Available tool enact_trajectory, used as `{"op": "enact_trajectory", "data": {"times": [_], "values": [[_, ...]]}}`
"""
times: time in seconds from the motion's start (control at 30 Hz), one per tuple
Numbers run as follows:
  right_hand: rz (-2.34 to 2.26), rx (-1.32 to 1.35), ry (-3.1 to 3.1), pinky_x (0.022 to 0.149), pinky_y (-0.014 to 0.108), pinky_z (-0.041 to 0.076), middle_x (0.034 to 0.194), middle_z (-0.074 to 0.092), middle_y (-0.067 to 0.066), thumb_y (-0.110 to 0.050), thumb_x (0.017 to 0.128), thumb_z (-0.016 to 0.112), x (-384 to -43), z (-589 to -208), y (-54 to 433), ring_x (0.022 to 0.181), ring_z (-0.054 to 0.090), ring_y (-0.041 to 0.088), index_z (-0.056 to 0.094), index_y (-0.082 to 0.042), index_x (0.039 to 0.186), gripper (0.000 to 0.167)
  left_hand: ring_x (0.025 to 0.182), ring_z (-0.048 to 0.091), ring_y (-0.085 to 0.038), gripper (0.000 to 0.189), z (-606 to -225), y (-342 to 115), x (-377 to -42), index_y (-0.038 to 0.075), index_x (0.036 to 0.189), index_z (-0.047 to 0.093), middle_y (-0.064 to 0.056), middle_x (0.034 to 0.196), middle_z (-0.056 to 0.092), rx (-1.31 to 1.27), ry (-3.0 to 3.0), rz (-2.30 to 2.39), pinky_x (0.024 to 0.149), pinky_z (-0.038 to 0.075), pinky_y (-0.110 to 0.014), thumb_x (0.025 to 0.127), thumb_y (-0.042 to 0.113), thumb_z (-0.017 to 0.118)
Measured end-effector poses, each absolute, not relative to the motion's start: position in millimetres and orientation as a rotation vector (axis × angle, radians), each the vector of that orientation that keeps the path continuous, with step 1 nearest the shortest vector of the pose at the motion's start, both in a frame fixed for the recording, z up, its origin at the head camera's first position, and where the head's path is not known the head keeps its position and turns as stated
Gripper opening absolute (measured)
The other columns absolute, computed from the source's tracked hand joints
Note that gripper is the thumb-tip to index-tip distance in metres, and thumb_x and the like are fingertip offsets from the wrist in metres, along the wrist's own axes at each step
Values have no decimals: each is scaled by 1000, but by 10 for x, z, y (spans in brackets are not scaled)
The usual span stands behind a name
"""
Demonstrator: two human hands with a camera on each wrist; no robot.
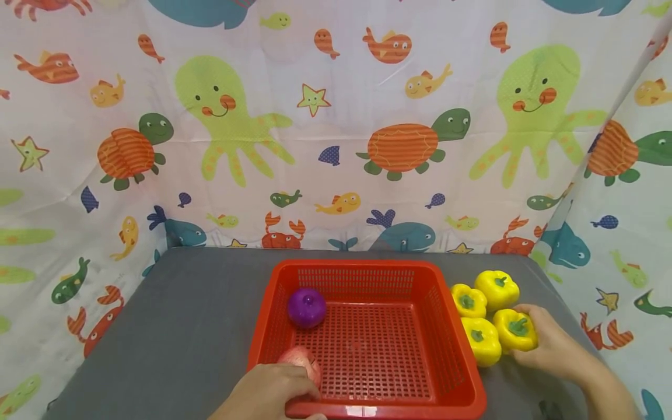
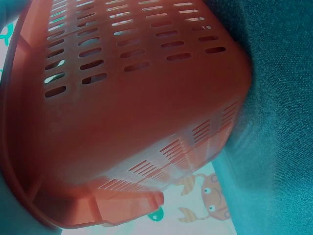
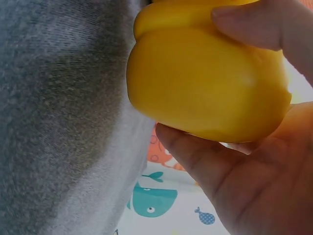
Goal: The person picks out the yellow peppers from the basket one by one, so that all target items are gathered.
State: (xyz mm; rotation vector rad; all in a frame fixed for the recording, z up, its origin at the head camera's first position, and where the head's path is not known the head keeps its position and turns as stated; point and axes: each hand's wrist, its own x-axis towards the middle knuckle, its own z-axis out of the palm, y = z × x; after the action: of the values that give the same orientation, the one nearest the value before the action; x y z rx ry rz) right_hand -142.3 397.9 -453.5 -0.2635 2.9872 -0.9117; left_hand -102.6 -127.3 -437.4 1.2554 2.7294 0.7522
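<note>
A red plastic basket [image 1: 362,265] with slotted sides stands on the grey table. My left hand [image 1: 270,391] grips its front left rim, fingers over the inner side; the left wrist view shows the basket's outer wall [image 2: 122,107]. Inside, a pinkish-red round fruit [image 1: 303,357] lies partly hidden behind that hand, and a round purple vegetable [image 1: 307,308] sits further back. To the right of the basket my right hand [image 1: 551,344] holds a yellow bell pepper [image 1: 514,330] between thumb and fingers. The right wrist view shows this pepper [image 3: 205,83] close up, above the table.
Three more yellow bell peppers [image 1: 482,342] cluster against the basket's right side. The grey tabletop [image 1: 173,326] extends to the left. A white curtain [image 1: 336,70] printed with sea animals surrounds the table at the back and sides.
</note>
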Motion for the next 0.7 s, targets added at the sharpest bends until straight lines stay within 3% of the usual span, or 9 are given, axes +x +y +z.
{"op": "enact_trajectory", "data": {"times": [0.43, 0.7], "values": [[-930, -271, 2977, 67, 26, 47, 113, 48, 19, -16, 70, 90, -1405, -4596, 3959, 90, 49, 24, 38, 7, 127, 80, 74, 52, 8, 34, -4332, -1251, -1021, 31, 96, 75, 26, 90, 60, 1265, 2692, 722, 68, 46, -17, 94, 61, 58], [-860, -222, 2947, 67, 28, 49, 113, 52, 16, -28, 72, 91, -1380, -4539, 3972, 92, 52, 25, 42, 5, 129, 82, 76, 53, 7, 33, -4310, -1261, -1012, 31, 97, 75, 25, 92, 61, 1296, 2690, 720, 70, 46, -17, 94, 59, 59]]}}
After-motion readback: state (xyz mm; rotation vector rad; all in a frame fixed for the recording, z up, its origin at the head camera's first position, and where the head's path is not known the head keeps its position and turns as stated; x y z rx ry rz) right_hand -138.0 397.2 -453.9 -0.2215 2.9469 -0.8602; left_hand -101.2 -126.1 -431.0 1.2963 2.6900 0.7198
